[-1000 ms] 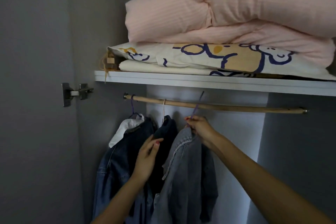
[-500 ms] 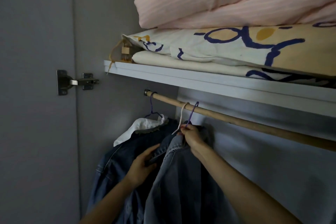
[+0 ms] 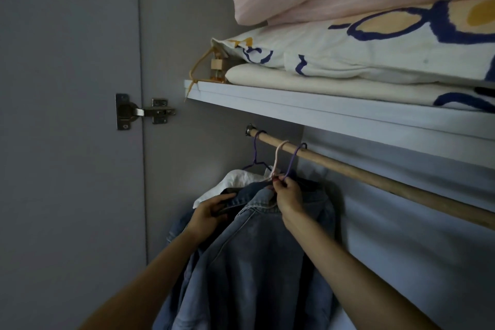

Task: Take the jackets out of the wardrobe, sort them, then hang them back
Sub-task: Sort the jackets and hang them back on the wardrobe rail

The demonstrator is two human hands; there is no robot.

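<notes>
The left hand [image 3: 207, 213] gripped the collar of a denim jacket [image 3: 257, 257] that hung below both hands. The right hand [image 3: 288, 195] pinched what looked like the purple hanger [image 3: 293, 161] at its neck. Above that pinch, three hooks sat over the wooden rod [image 3: 375, 177], under the shelf [image 3: 334, 112].

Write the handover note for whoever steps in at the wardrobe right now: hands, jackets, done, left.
Right hand: pinches the necks of the pink hanger and a purple hanger, both hooked on the rod.
Left hand: grips the collar of the front denim jacket.
A third jacket with a white collar hangs furthest left.
Done: cannot tell how far the sorting has gone.
Left: cannot tell whether jackets are coming out or going back.
</notes>
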